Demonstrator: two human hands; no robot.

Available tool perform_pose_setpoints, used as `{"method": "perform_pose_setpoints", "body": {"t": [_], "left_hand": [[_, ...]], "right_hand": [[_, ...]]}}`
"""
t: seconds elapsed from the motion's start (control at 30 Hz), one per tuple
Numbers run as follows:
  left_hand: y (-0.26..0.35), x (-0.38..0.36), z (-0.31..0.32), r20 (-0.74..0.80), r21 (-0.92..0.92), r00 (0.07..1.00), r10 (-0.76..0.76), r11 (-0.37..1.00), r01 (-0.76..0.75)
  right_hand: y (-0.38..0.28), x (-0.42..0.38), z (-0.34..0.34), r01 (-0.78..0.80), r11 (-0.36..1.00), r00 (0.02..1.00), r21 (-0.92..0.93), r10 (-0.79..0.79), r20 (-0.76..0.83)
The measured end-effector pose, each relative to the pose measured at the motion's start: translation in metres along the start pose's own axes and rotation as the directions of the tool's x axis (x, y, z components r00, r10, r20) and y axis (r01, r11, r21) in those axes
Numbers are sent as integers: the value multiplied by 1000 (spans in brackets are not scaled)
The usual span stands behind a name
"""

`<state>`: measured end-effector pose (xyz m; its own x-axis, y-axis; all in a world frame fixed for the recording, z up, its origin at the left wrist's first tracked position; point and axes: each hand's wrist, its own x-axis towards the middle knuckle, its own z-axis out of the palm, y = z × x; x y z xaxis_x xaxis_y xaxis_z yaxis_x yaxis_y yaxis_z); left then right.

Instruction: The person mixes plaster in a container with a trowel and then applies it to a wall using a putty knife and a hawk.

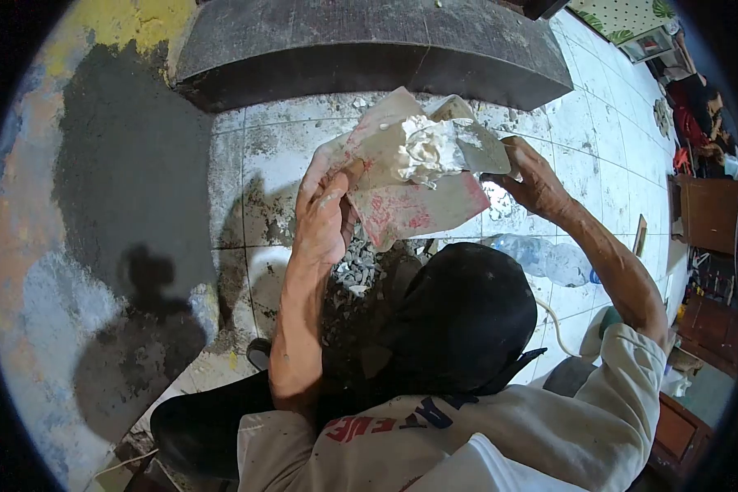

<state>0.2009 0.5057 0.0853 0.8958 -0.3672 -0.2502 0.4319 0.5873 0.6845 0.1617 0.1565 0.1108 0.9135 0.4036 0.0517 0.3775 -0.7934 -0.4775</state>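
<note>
Head: bag in left fingers, tiles rightward.

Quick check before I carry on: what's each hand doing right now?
Left hand: closed on the bag.
Right hand: closed on a scraper.

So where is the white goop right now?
In the head view, the white goop is above the middle, on the crumpled bag that the left hand holds, touching the scraper in the right hand.

A dark ledge is seen at the top, clear bottles are strewn right of centre, and wooden cabinets are glimpsed at the lower right.
</note>
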Motion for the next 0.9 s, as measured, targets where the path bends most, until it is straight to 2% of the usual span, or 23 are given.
{"method": "perform_pose_setpoints", "body": {"t": [0.07,0.17,0.33,0.37,0.43,0.53,0.6,0.7,0.73,0.77,0.8,0.87,0.9], "left_hand": [[2,-2,4,8,-2,1000,22,1000,-22],[-5,1,1,45,-17,997,67,998,-67],[-8,3,-5,9,6,998,61,998,-61],[-7,4,-5,9,5,998,65,998,-66],[-5,5,-5,-94,-21,991,96,995,-98],[5,6,-9,-160,-5,974,158,987,-161],[8,7,-12,-207,15,964,170,985,-171],[13,8,-10,-185,-17,965,186,981,-193],[11,10,-7,-248,35,955,160,987,-156],[11,10,-6,-325,88,934,148,988,-126],[9,7,-6,-357,107,916,182,982,-154],[0,6,-7,-391,-84,904,170,972,-219],[-4,7,-12,-347,-94,917,196,966,-242]], "right_hand": [[3,1,2,-5,1000,999,28,6,-35],[13,0,-1,38,998,998,-45,-40,-43],[34,-17,-5,-48,999,999,9,48,-20],[41,-22,-5,-57,997,998,-57,55,-28],[47,-27,-9,-89,994,996,-59,88,-27],[48,-25,-21,-120,985,993,-122,122,9],[49,-18,-30,-71,968,981,-239,111,161],[53,0,-20,23,951,976,-310,46,214],[56,6,-13,67,943,969,-327,16,245],[59,12,-8,52,929,957,-367,58,283],[75,15,2,55,930,932,-363,82,352],[47,32,14,185,802,979,-568,-99,179],[30,45,17,183,792,980,-582,-100,172]]}}
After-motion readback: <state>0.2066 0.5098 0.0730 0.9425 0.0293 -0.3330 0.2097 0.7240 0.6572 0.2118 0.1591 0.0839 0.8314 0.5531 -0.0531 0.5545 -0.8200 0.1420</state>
